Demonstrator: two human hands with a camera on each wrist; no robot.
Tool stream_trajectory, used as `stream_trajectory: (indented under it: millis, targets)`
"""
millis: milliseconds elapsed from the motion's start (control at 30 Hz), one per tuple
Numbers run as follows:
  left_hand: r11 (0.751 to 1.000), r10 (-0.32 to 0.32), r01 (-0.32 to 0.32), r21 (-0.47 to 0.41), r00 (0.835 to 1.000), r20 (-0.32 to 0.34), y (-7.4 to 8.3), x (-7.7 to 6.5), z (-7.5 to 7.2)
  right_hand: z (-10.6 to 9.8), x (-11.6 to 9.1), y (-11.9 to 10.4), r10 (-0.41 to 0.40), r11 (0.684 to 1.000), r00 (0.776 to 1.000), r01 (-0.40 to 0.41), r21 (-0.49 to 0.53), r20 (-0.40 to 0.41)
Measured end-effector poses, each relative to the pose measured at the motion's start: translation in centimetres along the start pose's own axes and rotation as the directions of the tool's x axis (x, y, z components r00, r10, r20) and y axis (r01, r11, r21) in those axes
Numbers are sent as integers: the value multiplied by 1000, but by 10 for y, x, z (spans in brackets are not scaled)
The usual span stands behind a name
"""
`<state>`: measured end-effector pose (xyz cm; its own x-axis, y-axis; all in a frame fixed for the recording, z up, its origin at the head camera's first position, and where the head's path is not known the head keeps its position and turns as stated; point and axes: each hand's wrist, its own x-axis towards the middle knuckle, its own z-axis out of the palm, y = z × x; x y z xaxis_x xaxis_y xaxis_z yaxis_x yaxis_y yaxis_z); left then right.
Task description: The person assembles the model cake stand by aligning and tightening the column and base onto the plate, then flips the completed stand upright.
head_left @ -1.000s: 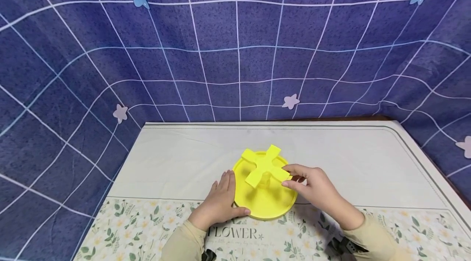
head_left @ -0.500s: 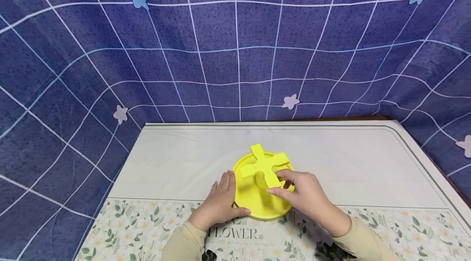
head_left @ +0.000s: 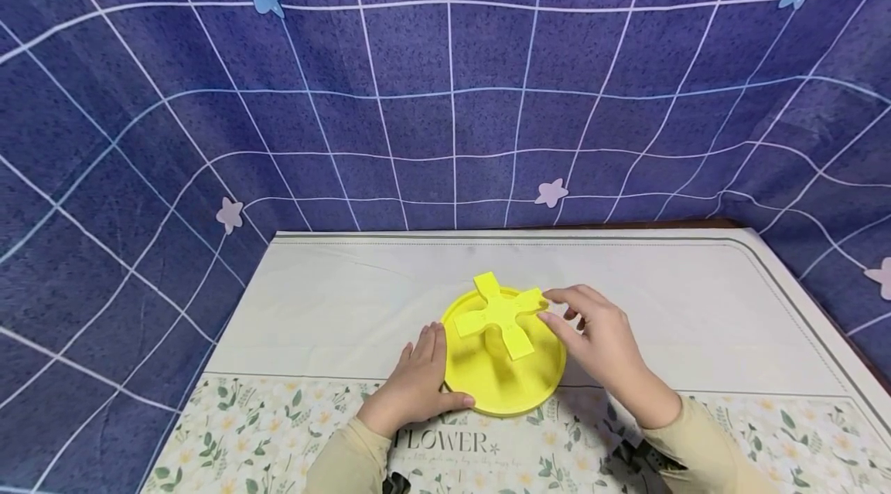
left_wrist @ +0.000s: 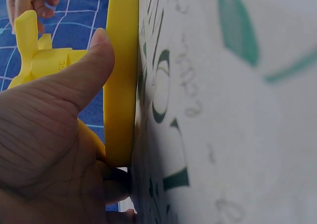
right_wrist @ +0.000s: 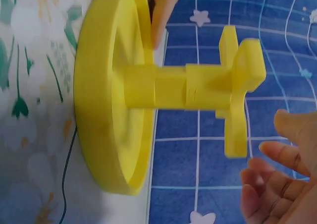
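A yellow round base (head_left: 525, 393) with a raised rim lies on the table. From its middle rises a yellow post (right_wrist: 171, 87), topped by a yellow four-armed cross handle (head_left: 503, 315). My left hand (head_left: 415, 386) rests against the base's left and front rim, fingers straight along the edge and thumb stretched onto the near side; the left wrist view shows the thumb (left_wrist: 94, 60) on the rim. My right hand (head_left: 605, 335) is at the handle's upper right arm, finger and thumb parted beside its tip. In the right wrist view, the right hand's loosely bent fingers (right_wrist: 280, 172) stand off from the handle.
The white table cover (head_left: 334, 308) has a floral strip (head_left: 271, 432) along its near side, printed FLOWER. A blue gridded curtain (head_left: 390, 123) with stars hangs behind the table and at both sides.
The cross handle turned clockwise, seen from above, in the first half second. Since then my right hand has released its lower arm and moved up and right. My left hand stayed put.
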<state>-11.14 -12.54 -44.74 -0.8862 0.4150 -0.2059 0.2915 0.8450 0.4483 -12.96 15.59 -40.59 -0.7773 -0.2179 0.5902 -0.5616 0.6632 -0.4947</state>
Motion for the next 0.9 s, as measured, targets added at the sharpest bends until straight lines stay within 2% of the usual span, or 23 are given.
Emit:
stream_trajectory:
  millis: [133, 233, 333, 633, 900]
  targets:
    - [1000, -7, 7, -3, 1000, 2, 0, 0, 1, 1, 4, 9, 37, 999, 994, -38, 14, 101]
    - [1000, -11, 11, -5, 1000, 3, -1, 1, 1, 3, 5, 14, 63, 997, 978, -72, 38, 199]
    - [1000, -12, 12, -7, 1000, 5, -2, 1, 1, 5, 6, 16, 84, 993, 965, -103, 62, 250]
    - [1000, -11, 11, -12, 1000, 3, -2, 2, 2, 1, 0, 17, 137, 985, 968, -156, 78, 210]
    - [1000, -19, 19, -8, 1000, 11, -1, 2, 1, -4, -7, 12, 176, 971, 954, -209, 119, 241]
